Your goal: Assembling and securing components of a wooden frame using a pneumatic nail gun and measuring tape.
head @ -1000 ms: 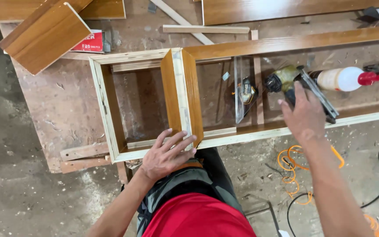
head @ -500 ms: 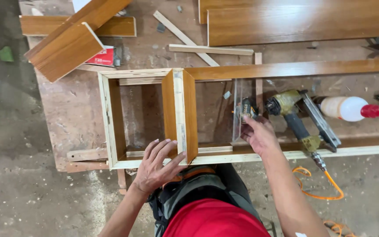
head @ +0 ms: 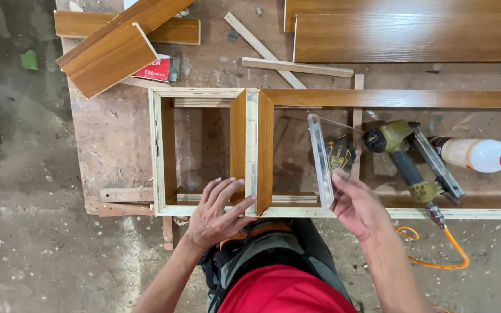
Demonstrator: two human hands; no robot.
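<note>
A long wooden cabinet frame [head: 163,150] with brown veneer inside lies on the workbench. An upright divider panel [head: 251,145] stands across it. My left hand [head: 218,211] rests flat on the frame's near rail at the foot of the divider, fingers spread. My right hand [head: 358,206] grips the near end of a clear plastic square ruler [head: 321,159] that lies inside the frame to the right of the divider. A green pneumatic nail gun [head: 410,159] lies just right of that hand.
A white glue bottle [head: 476,153] with a red cap lies at the right. Veneered boards [head: 401,37] lie at the back, more offcuts [head: 111,55] at the back left with a red box [head: 153,68]. Thin wood strips [head: 297,66] lie behind the frame. An orange air hose [head: 442,255] curls on the floor.
My right hand left the nail gun, moved left and took hold of the clear square ruler. My left hand stayed on the near rail by the divider.
</note>
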